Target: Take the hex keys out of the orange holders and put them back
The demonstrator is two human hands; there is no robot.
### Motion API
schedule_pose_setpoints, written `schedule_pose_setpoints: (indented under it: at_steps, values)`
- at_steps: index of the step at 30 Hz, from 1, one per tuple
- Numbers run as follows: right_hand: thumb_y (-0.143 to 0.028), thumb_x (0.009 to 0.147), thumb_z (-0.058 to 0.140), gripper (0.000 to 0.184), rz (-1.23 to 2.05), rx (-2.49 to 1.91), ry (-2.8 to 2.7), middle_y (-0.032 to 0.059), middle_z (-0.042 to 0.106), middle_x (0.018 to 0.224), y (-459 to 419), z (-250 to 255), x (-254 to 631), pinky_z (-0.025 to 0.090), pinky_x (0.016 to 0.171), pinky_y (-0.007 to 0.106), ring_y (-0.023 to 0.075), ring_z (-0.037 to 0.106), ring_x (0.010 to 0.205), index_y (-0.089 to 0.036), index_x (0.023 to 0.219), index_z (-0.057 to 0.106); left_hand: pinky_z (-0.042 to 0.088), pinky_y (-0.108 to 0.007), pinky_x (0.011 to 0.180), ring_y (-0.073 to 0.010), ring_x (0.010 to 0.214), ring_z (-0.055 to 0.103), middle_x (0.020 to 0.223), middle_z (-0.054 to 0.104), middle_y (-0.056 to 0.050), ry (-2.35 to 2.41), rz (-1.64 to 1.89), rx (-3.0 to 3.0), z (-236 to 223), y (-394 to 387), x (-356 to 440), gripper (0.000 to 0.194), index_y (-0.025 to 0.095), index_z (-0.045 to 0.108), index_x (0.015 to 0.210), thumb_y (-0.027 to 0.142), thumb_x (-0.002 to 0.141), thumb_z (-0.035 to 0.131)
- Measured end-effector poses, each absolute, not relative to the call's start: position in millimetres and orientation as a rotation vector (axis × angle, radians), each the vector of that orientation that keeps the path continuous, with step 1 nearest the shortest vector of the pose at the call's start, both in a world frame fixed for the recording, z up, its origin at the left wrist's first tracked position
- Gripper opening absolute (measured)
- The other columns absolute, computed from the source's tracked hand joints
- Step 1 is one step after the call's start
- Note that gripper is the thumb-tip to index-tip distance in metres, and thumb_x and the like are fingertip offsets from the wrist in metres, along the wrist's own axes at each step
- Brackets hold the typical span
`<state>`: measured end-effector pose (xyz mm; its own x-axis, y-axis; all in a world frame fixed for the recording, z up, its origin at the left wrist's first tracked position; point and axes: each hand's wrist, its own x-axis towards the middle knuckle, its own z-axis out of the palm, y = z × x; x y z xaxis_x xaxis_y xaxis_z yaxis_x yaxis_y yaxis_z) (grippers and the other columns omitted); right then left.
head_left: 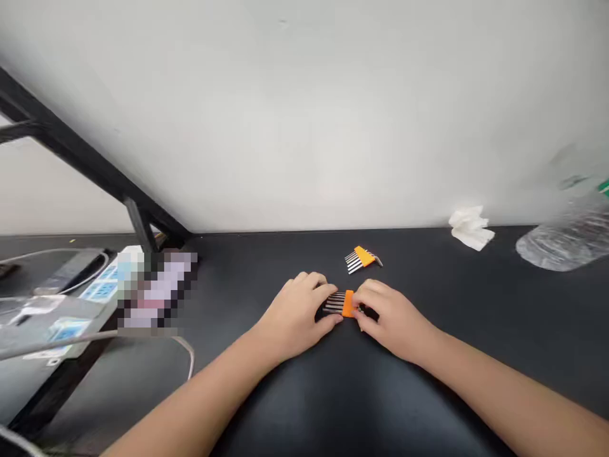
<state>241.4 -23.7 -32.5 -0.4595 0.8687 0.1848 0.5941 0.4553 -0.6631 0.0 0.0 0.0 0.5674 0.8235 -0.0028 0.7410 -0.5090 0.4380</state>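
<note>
A hex key set in an orange plastic holder lies low over the black tabletop between my two hands. My left hand is closed around the side where its straight metal shafts point left, thumb below and fingers above. My right hand pinches the right side of the holder, near the bent ends of the keys, which its fingers partly hide. Behind the hands, a second hex key set with a similar orange holder rests on the table, its shafts pointing left and downward.
A crumpled white tissue and a clear plastic bottle are at the back right by the wall. To the left stand a black metal frame, a power strip, a pixelated item and pale cables.
</note>
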Motion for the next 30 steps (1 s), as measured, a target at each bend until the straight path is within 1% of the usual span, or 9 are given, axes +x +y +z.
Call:
schedule_pose_setpoints:
  at_steps: [5,8,12,14,16,19,22,26,30]
  values:
    - [-0.004,0.09,0.057,0.02,0.617,-1.29,-2.305,-0.0006,0.059,0.081,-26,-32,242,0.041,0.074,0.031,0.0182,0.054,0.077,-0.022,0.084,0.052,0.058,-0.043,0.106,-0.0258,0.119,0.066,0.134,0.068,-0.006,1.335,0.522,2.249,6,-25,-8,0.041,0.025,0.067,0.133,0.034,0.094,0.075]
    - [-0.005,0.09,0.055,0.018,0.597,-1.351,-2.327,-0.0009,0.061,0.081,-29,-30,240,0.04,0.074,0.031,0.0186,0.055,0.076,-0.023,0.092,0.054,0.061,-0.038,0.094,-0.0217,0.105,0.071,0.129,0.07,-0.004,1.525,0.613,2.128,-3,-43,-39,0.036,0.027,0.068,0.131,0.041,0.098,0.069]
    - [-0.008,0.093,0.054,0.018,0.571,-1.44,-2.356,-0.0007,0.059,0.076,-29,-29,235,0.035,0.069,0.029,0.0176,0.053,0.073,-0.023,0.084,0.048,0.061,-0.04,0.089,-0.0235,0.099,0.072,0.13,0.071,-0.005,1.904,0.676,2.043,-16,-75,-83,0.037,0.026,0.07,0.127,0.049,0.099,0.064]
    - [-0.011,0.096,0.054,0.018,0.555,-1.476,-2.364,-0.0002,0.059,0.076,-28,-30,231,0.032,0.068,0.029,0.017,0.053,0.072,-0.022,0.082,0.048,0.061,-0.043,0.088,-0.0267,0.099,0.072,0.122,0.074,-0.007,2.043,0.67,2.007,-19,-86,-90,0.037,0.024,0.072,0.122,0.05,0.098,0.065]
    - [-0.014,0.099,0.053,0.017,0.536,-1.489,-2.37,0.0007,0.062,0.079,-27,-32,225,0.029,0.066,0.029,0.0166,0.054,0.073,-0.022,0.085,0.051,0.06,-0.044,0.095,-0.0286,0.107,0.071,0.116,0.076,-0.007,1.946,0.693,2.058,-17,-90,-80,0.035,0.024,0.073,0.121,0.048,0.098,0.066]
    - [-0.014,0.101,0.052,0.01,0.446,-1.496,-2.371,0.0019,0.066,0.082,-28,-33,216,0.028,0.067,0.029,0.0169,0.056,0.074,-0.021,0.097,0.059,0.053,-0.046,0.112,-0.0299,0.129,0.062,0.14,0.069,-0.008,1.561,0.571,2.294,-12,-78,-46,0.051,0.027,0.066,0.143,0.045,0.096,0.074]
    - [-0.016,0.102,0.054,0.01,0.44,-1.483,-2.351,0.0029,0.071,0.087,-29,-33,210,0.029,0.067,0.029,0.0165,0.059,0.075,-0.02,0.104,0.063,0.05,-0.051,0.109,-0.0342,0.13,0.058,0.146,0.065,-0.009,1.428,0.403,2.456,-8,-55,-13,0.069,0.032,0.062,0.152,0.052,0.09,0.083]
    - [-0.018,0.103,0.054,0.013,0.423,-1.471,-2.334,0.0042,0.074,0.091,-26,-34,213,0.031,0.069,0.029,0.0172,0.062,0.077,-0.02,0.106,0.066,0.051,-0.044,0.096,-0.0301,0.114,0.06,0.131,0.068,-0.008,1.371,0.303,2.582,-14,-31,9,0.041,0.033,0.078,0.131,0.053,0.095,0.078]
    - [-0.019,0.103,0.055,0.015,0.377,-1.451,-2.303,0.0048,0.076,0.096,-24,-34,220,0.032,0.069,0.029,0.0179,0.064,0.082,-0.021,0.107,0.069,0.049,-0.039,0.091,-0.0253,0.105,0.061,0.121,0.067,-0.006,1.409,0.38,2.571,-24,-26,13,0.036,0.034,0.081,0.13,0.051,0.098,0.075]
